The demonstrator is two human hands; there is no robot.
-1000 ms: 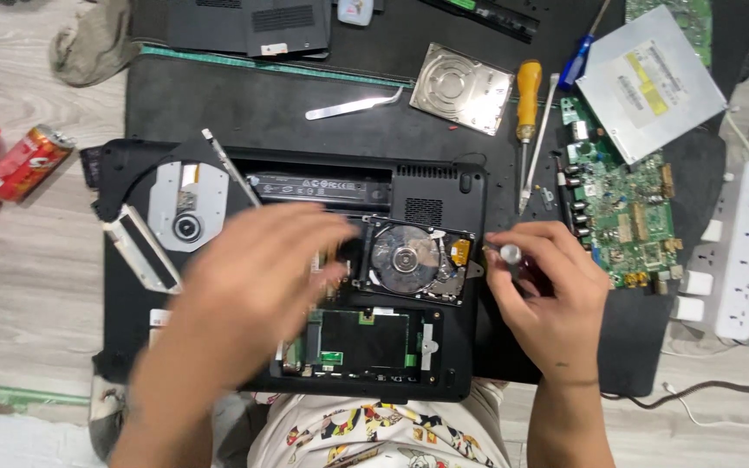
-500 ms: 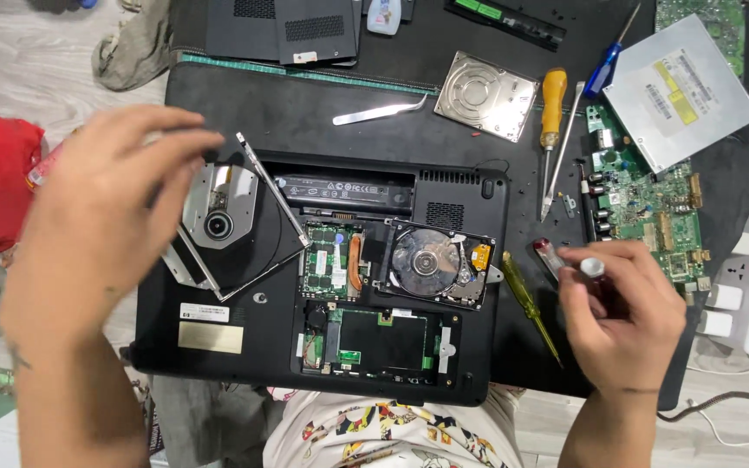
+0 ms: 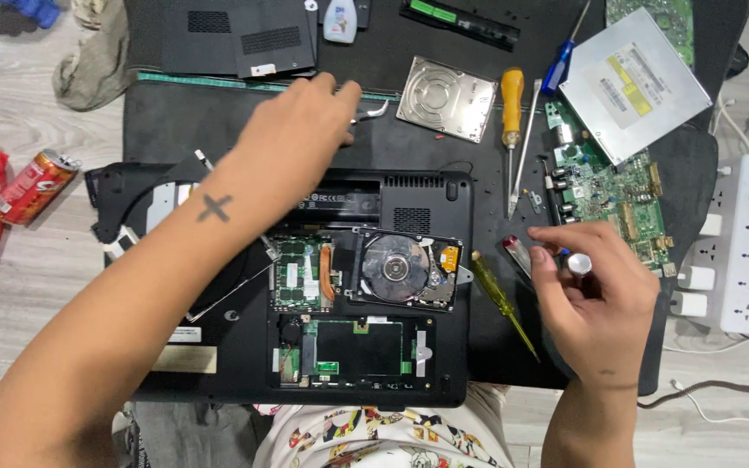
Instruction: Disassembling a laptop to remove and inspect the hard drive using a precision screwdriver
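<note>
Black plastic fills the middle of the frame: an opened laptop (image 3: 305, 286) lies belly-up on a dark mat (image 3: 175, 121), its long axis running left to right, its near edge close to the person's lap at the bottom. The left hand (image 3: 305, 121) reaches across it to the upper middle of the frame, fingers curled narrow around a pair of silver tweezers (image 3: 373, 111), which lie roughly left to right with the tip pointing right toward a bare silver hard drive (image 3: 446, 98). The right hand (image 3: 595, 290), at right of centre, pinches a small silver-capped tool with a red tip (image 3: 522, 256), angled up and to the left. Just beside it a yellow-handled screwdriver (image 3: 504, 303) lies on the mat, slanting from upper left to lower right. An exposed disk drive (image 3: 405, 269) sits in the laptop's bay. Above, an orange-handled screwdriver (image 3: 511, 108) points down the frame. A green circuit board (image 3: 608, 186) crowds the right edge of the mat; the strip of mat above the laptop is the freest room.
</note>
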